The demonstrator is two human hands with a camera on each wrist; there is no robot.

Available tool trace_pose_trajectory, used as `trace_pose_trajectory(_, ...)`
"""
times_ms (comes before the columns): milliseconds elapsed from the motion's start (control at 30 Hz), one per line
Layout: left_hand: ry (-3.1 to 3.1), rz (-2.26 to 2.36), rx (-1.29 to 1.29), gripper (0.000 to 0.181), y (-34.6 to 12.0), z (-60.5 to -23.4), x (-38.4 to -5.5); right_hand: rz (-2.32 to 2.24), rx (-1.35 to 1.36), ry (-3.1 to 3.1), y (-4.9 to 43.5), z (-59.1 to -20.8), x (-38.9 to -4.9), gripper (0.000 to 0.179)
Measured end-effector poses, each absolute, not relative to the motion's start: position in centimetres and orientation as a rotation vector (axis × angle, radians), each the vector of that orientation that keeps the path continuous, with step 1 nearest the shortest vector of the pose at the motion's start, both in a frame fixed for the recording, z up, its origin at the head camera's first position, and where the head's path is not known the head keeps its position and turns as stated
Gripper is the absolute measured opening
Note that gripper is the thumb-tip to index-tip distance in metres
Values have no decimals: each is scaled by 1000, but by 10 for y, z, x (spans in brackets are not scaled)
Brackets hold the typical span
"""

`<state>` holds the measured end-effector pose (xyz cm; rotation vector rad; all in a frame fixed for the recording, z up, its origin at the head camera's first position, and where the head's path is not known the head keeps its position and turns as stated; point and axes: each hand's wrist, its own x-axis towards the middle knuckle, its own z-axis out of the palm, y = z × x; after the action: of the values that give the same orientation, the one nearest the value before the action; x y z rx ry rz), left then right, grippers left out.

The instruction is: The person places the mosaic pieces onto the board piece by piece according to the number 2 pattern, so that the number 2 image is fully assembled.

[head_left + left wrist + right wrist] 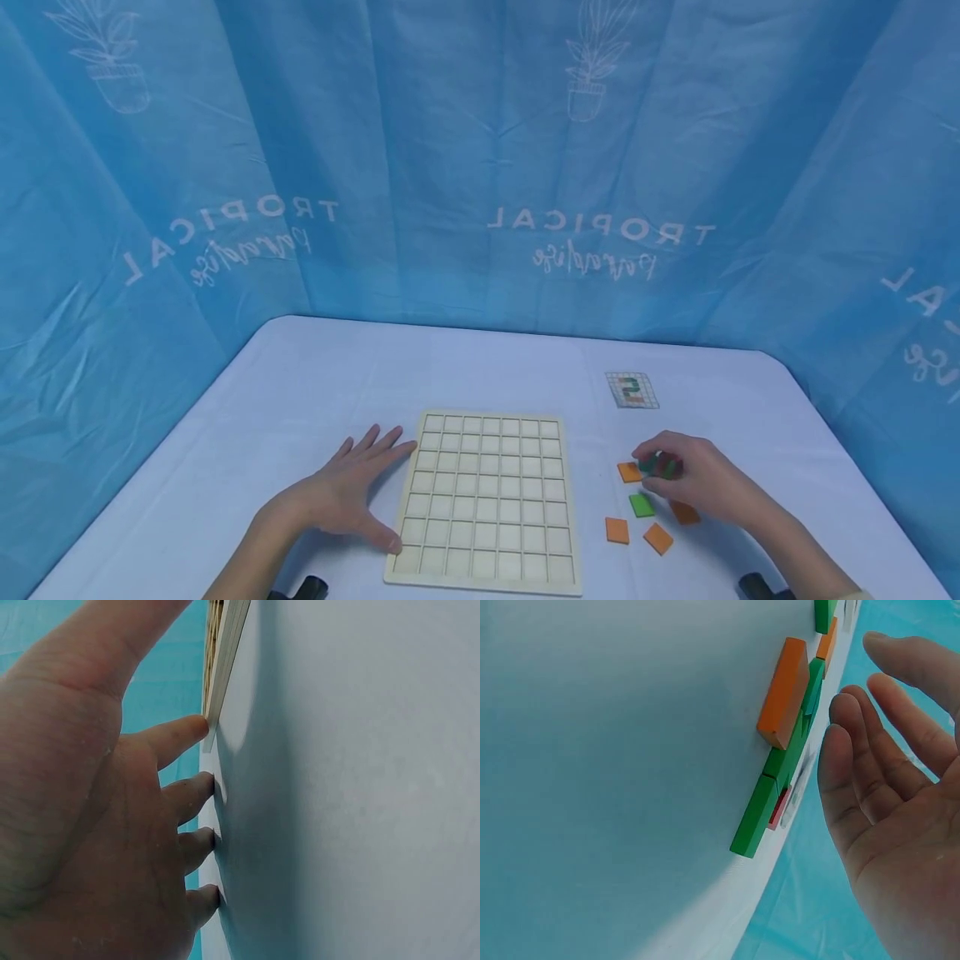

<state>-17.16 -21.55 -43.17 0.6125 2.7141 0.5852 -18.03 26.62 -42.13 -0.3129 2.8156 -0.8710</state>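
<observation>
A pale wooden grid board (483,505) lies on the table. My left hand (333,498) is spread along its left side, with the thumb on the rim and the index fingertip at the edge. My right hand (697,473) is over a loose group of square tiles, its fingers loosely curved. In the right wrist view no tile shows between its fingers; green tiles (754,816), an orange tile (783,694) and a red tile (778,811) lie beyond them. Closer to the board are a bright green tile (642,505) and an orange tile (617,531). The right hand partly covers the group.
A small gridded card (632,390) with a green and orange figure lies behind the tiles. White cloth covers the table (465,362), and a blue printed curtain (450,150) hangs around its far side and both sides.
</observation>
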Motion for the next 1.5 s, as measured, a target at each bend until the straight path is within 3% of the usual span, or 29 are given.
trace_pose_trajectory(1500, 2741, 567, 605, 126, -218, -438, -171, -856, -368, 2781, 261, -433, -192, 25)
